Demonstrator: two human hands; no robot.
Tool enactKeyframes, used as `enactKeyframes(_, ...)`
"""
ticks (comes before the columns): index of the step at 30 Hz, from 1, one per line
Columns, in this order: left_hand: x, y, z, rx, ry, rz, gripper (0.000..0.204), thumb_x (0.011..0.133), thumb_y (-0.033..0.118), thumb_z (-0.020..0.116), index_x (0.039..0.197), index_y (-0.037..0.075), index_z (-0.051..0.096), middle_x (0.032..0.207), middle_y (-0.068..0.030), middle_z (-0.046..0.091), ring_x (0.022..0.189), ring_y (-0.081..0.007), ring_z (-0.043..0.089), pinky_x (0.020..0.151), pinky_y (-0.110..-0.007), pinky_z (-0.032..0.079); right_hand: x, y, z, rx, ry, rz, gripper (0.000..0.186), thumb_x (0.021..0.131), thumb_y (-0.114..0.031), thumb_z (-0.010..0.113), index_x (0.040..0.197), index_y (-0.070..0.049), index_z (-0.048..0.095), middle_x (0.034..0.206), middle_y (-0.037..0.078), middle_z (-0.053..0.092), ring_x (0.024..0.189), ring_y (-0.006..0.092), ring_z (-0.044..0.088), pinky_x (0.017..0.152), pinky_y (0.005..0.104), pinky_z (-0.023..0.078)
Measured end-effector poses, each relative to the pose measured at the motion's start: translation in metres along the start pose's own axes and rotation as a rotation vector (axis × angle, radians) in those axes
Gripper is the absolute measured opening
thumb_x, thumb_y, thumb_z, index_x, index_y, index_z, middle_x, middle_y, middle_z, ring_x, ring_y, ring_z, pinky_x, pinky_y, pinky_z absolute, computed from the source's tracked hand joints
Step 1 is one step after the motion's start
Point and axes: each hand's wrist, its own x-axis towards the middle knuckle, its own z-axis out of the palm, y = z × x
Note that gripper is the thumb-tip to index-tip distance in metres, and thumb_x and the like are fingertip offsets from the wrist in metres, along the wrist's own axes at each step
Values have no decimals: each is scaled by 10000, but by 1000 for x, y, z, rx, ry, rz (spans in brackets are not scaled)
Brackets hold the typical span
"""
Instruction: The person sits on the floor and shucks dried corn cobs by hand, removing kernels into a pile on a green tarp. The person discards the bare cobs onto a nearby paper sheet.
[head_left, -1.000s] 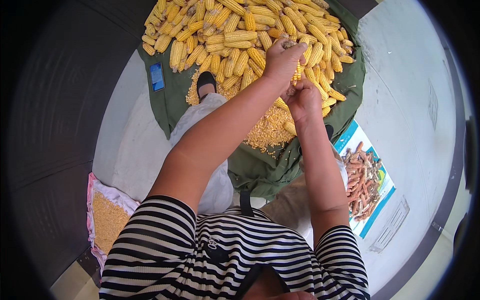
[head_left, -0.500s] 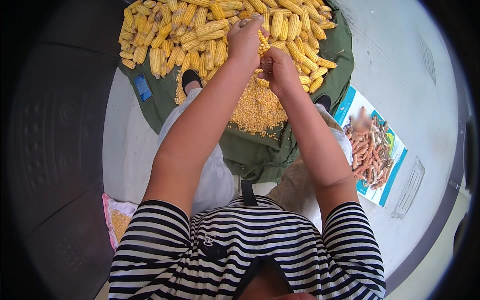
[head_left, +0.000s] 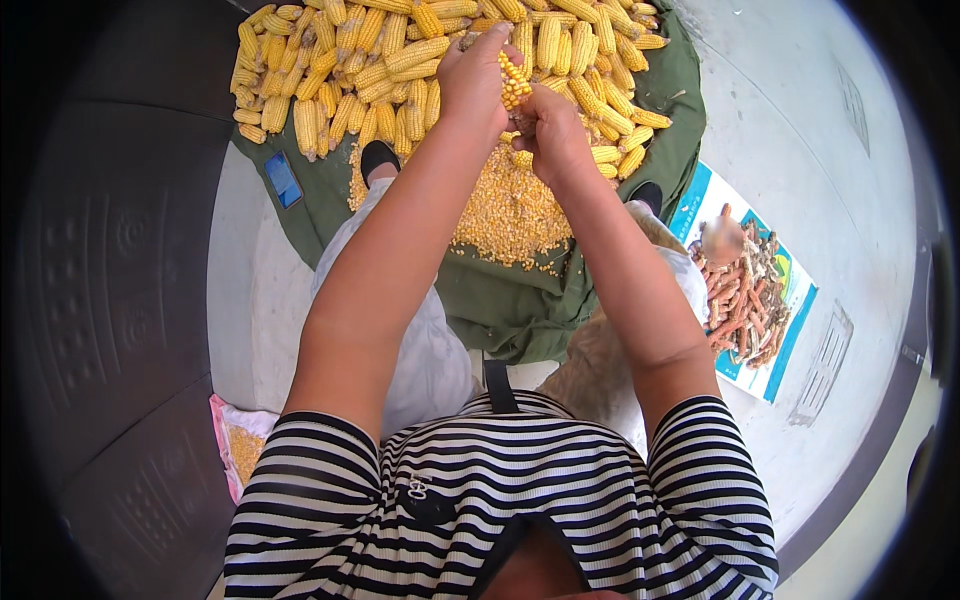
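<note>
My left hand [head_left: 473,85] is closed round an ear of corn [head_left: 514,84], whose yellow kernels show between my two hands. My right hand [head_left: 556,132] closes on its lower end, thumb and fingers pressed there. Something brownish shows in the right hand's grip; whether it is the ear's bare end or a separate cob I cannot tell. Beneath both hands spreads a heap of loose kernels [head_left: 510,215]. Just beyond them lies a big pile of corn ears [head_left: 390,65].
A dark green cloth [head_left: 500,310] lies under the corn, with a blue phone [head_left: 283,180] on its left. Bare cobs [head_left: 745,300] are piled on a printed sheet [head_left: 698,195] at the right. A pink-edged bag of kernels [head_left: 243,448] stands lower left, beside a black panel [head_left: 130,260].
Both hands have shifted slightly left, still on the ear. The right hand has turned a little, and more of the kernelled side shows between the hands.
</note>
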Motion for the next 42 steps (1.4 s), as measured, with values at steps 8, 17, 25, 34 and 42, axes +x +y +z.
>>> enactKeyframes(8,0,12,-5,46,-20,-22,240,856,180,716,976,33,569,801,-95,614,770,-191,631,620,-326,532,-9,-12,12,168,0,91,237,886,-295,544,1028,-110,591,968,18,620,822,151,568,693,327,455)
enactKeyframes(17,-8,14,4,63,-58,23,211,864,161,702,943,25,561,778,-77,611,707,-171,616,591,-317,529,-4,-7,2,271,-72,84,191,883,-238,541,1012,-126,625,937,-3,615,843,130,537,698,311,436)
enactKeyframes(25,-7,-1,8,128,-31,15,242,842,145,717,962,27,543,750,-77,597,673,-174,604,577,-304,517,6,6,1,411,97,177,127,821,-209,528,923,-152,576,824,-9,541,752,133,490,639,306,403)
enactKeyframes(34,-4,-5,10,128,-25,65,218,849,146,710,923,39,535,744,-75,595,681,-175,602,617,-302,510,7,-3,2,372,151,153,95,794,-227,588,843,-170,531,816,-5,525,755,137,485,651,328,397)
enactKeyframes(42,-5,-6,12,124,6,46,195,858,161,696,862,37,546,746,-73,597,687,-179,600,627,-311,505,15,11,-7,300,72,127,98,811,-240,586,856,-161,550,888,4,546,833,138,488,692,345,406)
